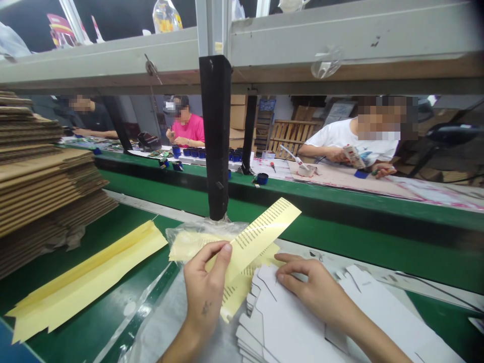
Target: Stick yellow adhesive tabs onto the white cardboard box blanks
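Observation:
My left hand (206, 290) pinches a long yellow label strip (260, 229) between thumb and forefinger; the strip rises up and to the right, printed with rows of small dark marks. More yellow strips (187, 244) lie under it on a clear plastic bag (177, 233). My right hand (312, 285) rests with curled fingers on a stack of flat white die-cut cartons (280, 322), fingertips on the top sheet's edge.
A pile of plain yellow backing strips (86, 280) lies on the green table (98, 327) at left. Stacked brown cardboard (41, 186) fills the far left. A black post (215, 136) stands ahead. Three people work at the table beyond the green conveyor (340, 222).

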A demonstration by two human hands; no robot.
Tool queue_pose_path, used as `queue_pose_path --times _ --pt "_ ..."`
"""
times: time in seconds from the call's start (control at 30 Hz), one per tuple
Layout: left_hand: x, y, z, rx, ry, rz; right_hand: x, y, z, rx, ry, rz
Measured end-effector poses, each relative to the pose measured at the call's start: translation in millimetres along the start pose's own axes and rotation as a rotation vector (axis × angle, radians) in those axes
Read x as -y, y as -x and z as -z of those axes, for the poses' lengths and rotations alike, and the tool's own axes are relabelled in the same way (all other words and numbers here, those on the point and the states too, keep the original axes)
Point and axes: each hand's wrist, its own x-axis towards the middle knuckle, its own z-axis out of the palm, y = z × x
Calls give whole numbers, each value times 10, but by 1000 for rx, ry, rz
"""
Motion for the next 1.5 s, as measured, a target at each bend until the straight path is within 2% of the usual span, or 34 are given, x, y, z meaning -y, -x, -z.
queue_pose_path --times 0.2,0.47,0.77,0.93,1.1,1.27,1.37,1.5 --pt "-15 -3 -3 -2 -5 4 -9 -19 -30 19 -61 31" --pt "-2 22 6 -4 -37 7 -81 -62 -66 -21 -149 45" --pt "-4 12 -11 -9 -69 29 -69 -30 16 -62 -21 -3" --pt "0 16 -10 8 -76 55 -42 -40 1 -83 18 46" --pt "27 2 -5 5 -106 52 124 102 125 -124 178 -9" --pt "4 2 -10 -18 -141 19 252 290 187 -77 384 -130" --pt "0 2 0 -24 -157 14 261 330 156 -59 394 -123" --pt "23 -10 20 -14 -176 28 275 426 198 -101 294 -24"
